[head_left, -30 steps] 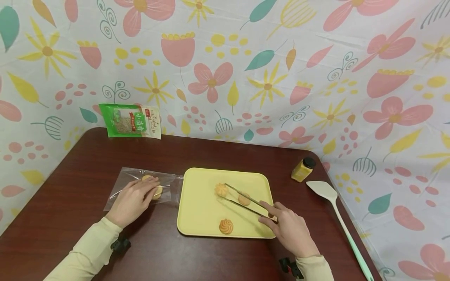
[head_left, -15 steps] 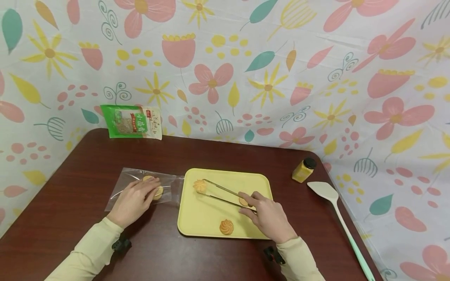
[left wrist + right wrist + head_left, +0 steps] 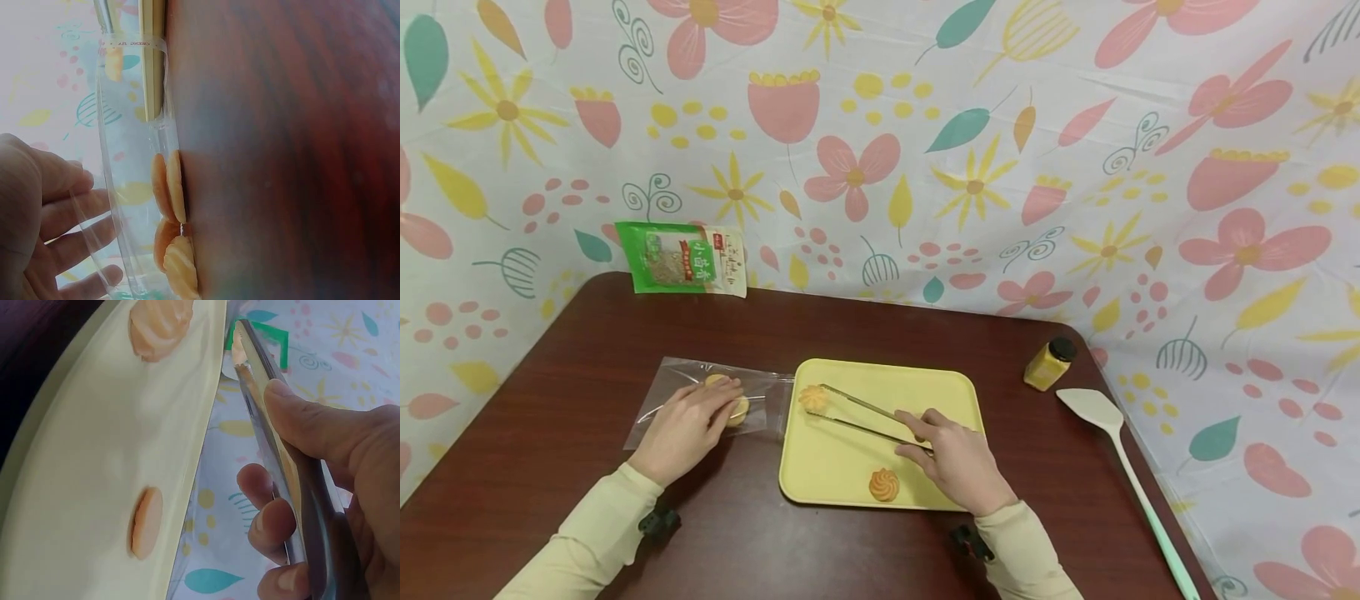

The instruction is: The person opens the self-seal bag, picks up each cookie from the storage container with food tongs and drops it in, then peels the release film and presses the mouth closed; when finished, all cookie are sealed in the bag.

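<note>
My right hand (image 3: 958,467) grips metal tongs (image 3: 872,429) over the yellow tray (image 3: 842,475). Between the tong tips sits a pale, flower-shaped cookie (image 3: 813,398), above the tray's left side. A swirled cookie (image 3: 883,484) lies by the tray's near edge; another cookie (image 3: 147,523) shows on the tray in the right wrist view, hidden by my hand in the head view. My left hand (image 3: 688,425) is at a clear plastic bag (image 3: 658,392), its raised film between thumb and fingers (image 3: 81,209). Several cookies (image 3: 167,187) lie inside, and the bag's mouth (image 3: 131,44) faces the tray.
A green and white packet (image 3: 685,260) stands at the back left against the floral cloth (image 3: 850,100). Right of the tray are a yellow jar with a black cap (image 3: 1049,364) and a white spatula with a mint handle (image 3: 1097,408). The table (image 3: 760,325) is dark wood.
My right hand has moved left with the tongs, bringing the flower-shaped cookie from mid-tray to the tray's left side beside the bag. My left hand has stayed in place at the bag.
</note>
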Tool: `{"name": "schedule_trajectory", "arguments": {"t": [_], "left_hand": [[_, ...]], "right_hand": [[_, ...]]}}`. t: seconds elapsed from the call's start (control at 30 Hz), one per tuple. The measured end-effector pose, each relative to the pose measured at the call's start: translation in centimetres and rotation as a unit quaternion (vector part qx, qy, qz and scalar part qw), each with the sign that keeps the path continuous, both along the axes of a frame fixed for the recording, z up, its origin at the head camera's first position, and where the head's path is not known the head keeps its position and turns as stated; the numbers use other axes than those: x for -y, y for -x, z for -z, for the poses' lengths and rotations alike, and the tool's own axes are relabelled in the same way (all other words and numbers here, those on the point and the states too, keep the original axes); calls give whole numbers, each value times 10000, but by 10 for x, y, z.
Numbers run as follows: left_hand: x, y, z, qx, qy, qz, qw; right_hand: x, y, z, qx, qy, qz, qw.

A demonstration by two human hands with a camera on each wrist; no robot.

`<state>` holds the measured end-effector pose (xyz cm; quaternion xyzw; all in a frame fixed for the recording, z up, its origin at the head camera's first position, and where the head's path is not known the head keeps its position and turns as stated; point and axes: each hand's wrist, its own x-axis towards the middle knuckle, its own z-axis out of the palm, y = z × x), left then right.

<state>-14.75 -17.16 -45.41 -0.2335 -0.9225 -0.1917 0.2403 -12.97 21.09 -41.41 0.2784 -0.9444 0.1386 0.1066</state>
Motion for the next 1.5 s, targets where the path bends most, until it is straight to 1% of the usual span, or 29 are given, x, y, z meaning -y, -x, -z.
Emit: {"name": "schedule_trajectory", "arguments": {"t": [0.17,0.43,0.6,0.93,1.1,1.3,1.5], "left_hand": [[0,-1,-1,41,9,-17,10000],[-1,-1,-2,60,-21,-25,10000],[-1,0,0,48,-39,-10,10000],[0,0,1,25,-58,23,10000],[0,0,2,-16,-68,35,10000],[0,0,1,-3,-76,35,10000],[0,1,1,-87,-95,70,9999]], "right_hand": [[6,3,1,11,-149,28,9999],[13,6,5,21,-23,-109,9999],[18,7,8,34,-84,-120,9999],[30,10,8,133,-152,-163,9997],[35,12,11,126,-151,-272,9994],[41,15,14,21,-209,-456,9987],[49,18,13,-57,-163,-540,9984]]}}
